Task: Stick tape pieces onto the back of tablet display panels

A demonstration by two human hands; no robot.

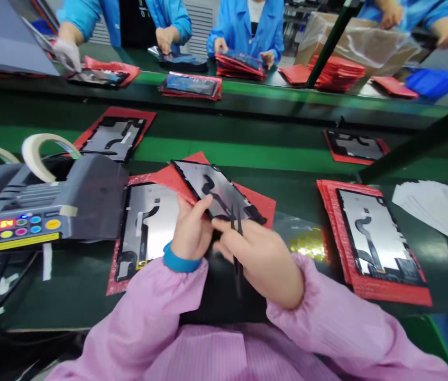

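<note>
My left hand (192, 227), with a blue band at the wrist, is closed on the near edge of a tablet screen panel (227, 184). The panel is tilted, with its silver back and black flex cable facing up. Black tweezers (237, 272) are in my right hand (263, 259), points upward over the panel's lower part, its fingers close to the panel's near edge. Whether those fingers touch the panel I cannot tell. Behind the held panel lies a red bubble sleeve (262, 203). Just left of my left hand, another screen panel (156, 217) rests on red sleeving.
A tape dispenser (89, 201) with a lit display stands at left. At right are a panel on stacked red sleeves (386, 293) and white strips (426, 198). Yellow stickers (309, 243) lie nearer. Panels sit on the green belt (224, 145); co-workers in blue handle others beyond.
</note>
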